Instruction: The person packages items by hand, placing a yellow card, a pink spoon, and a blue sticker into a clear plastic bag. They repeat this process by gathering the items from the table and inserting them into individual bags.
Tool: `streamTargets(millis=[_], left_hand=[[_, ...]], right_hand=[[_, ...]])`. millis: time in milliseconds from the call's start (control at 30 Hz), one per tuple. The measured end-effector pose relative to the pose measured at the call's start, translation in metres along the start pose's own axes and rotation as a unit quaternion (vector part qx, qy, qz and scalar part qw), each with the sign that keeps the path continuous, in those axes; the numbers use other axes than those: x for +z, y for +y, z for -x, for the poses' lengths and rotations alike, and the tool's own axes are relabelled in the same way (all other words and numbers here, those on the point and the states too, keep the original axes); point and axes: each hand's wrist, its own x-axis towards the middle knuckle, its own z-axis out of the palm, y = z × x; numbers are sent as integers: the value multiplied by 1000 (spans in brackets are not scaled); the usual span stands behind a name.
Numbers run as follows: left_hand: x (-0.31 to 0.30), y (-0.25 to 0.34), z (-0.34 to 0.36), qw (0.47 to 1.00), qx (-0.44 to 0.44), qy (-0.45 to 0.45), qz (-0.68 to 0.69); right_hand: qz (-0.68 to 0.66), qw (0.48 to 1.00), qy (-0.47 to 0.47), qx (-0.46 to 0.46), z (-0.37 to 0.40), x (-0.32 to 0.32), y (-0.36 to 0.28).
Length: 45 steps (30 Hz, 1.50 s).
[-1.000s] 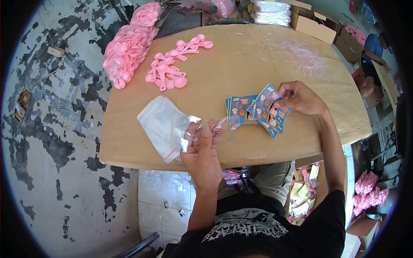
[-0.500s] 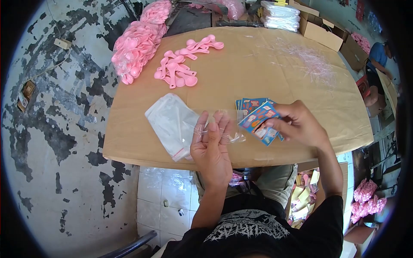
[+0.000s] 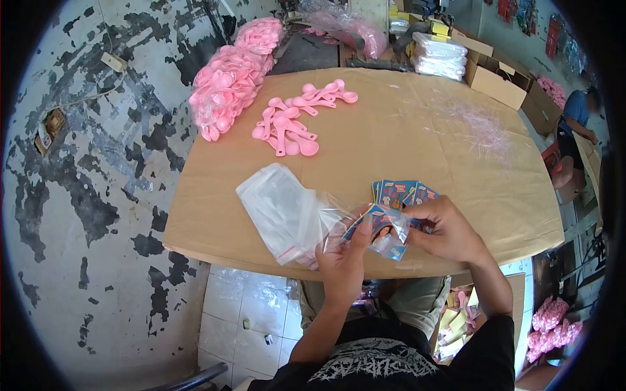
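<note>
My left hand (image 3: 345,257) pinches a clear plastic bag (image 3: 332,225) at the near edge of the table. A blue printed card (image 3: 385,221) lies between my two hands, at least partly inside or behind the clear film. My right hand (image 3: 450,231) is closed on the card's right side, thumb and fingers together. Just beyond it, more blue printed cards (image 3: 399,191) lie fanned on the table. A stack of clear plastic bags (image 3: 270,205) lies left of my left hand.
Pink measuring spoons (image 3: 285,127) lie loose on the brown-covered table (image 3: 404,137), with a large bag of pink spoons (image 3: 228,91) at its far left. Thin plastic strands (image 3: 486,127) are scattered right. Cardboard boxes (image 3: 499,81) stand behind; a person (image 3: 577,124) sits far right.
My right hand has brought the card left and nearer to me, up to the clear bag. My left fingers, spread before, have closed on the bag. The view has tilted slightly.
</note>
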Motion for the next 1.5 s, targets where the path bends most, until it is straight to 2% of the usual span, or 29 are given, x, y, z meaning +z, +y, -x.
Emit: streamTargets(millis=[100,200,300,400,467,533,567,633,667,767,867,933,1000,1067,1100,1133,1200,1267,1300,1400,1500], left_hand=[[-3,1,-2,999,39,22,-12],[-11,0,-6,999,33,5,-26],[-7,10,-4,995,-23,-68,-67],[0,3,-2,990,-16,-124,-67],[15,10,5,993,21,-111,12],[11,6,2,989,48,-122,64],[3,4,1,986,34,-105,123],[-10,6,0,969,8,-68,239],[-10,8,-1,976,30,-42,211],[-8,15,-3,984,114,-110,79],[-19,8,-3,957,186,-221,7],[-31,15,-11,942,232,-243,-5],[-45,26,-18,935,287,-207,26],[-61,39,-20,928,329,-165,56],[-69,45,-21,924,349,-142,70],[-74,50,-24,918,369,-120,83],[-86,55,-33,932,345,-69,89],[-93,56,-39,947,310,-6,79],[-96,55,-43,952,297,-3,81],[-107,50,-48,961,262,15,91],[-110,49,-51,963,240,29,117]], right_hand=[[-18,1000,-18,-4,-1,0,2],[-8,999,-37,12,-3,-5,-4],[-58,998,-19,7,-4,4,-8],[-104,994,5,-15,-6,13,-9],[-137,990,10,-36,-6,15,4],[-99,995,-12,26,-9,15,0],[-81,995,-24,57,-10,16,-4],[-136,986,13,98,-16,24,-18],[-163,979,32,116,-20,26,-23],[-193,978,3,76,-27,29,-27],[-40,992,-106,-53,-38,22,-17],[-9,970,-213,-118,-61,15,-25],[-4,947,-282,-153,-96,3,-33],[39,974,-189,-119,-143,-11,-10],[171,971,-139,-96,-173,-20,2],[298,948,-85,-72,-206,-28,16],[441,885,-6,-146,-265,-41,72],[468,877,4,-104,-298,-34,100],[482,872,6,-84,-307,-31,104],[546,830,42,-109,-318,-17,124],[470,864,91,-156,-287,-17,110]])
